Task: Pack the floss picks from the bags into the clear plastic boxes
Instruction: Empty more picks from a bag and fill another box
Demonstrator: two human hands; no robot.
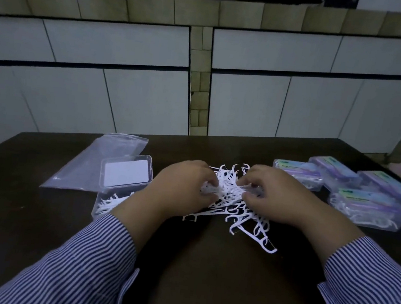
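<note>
A loose pile of white floss picks (238, 210) lies on the dark table (205, 288) in front of me. My left hand (181, 187) grips a bundle of picks at the pile's left side. My right hand (274, 194) pinches picks at the pile's top right, fingers curled into it. To the left an open clear plastic box (104, 206) holds a few picks, its lid (127, 171) tilted up behind it. An empty clear bag (94, 163) lies flat behind that box.
Several closed clear boxes (361, 208) filled with picks and bearing purple labels stand at the right of the table. White tiled cabinet fronts (126, 89) rise behind the table's far edge.
</note>
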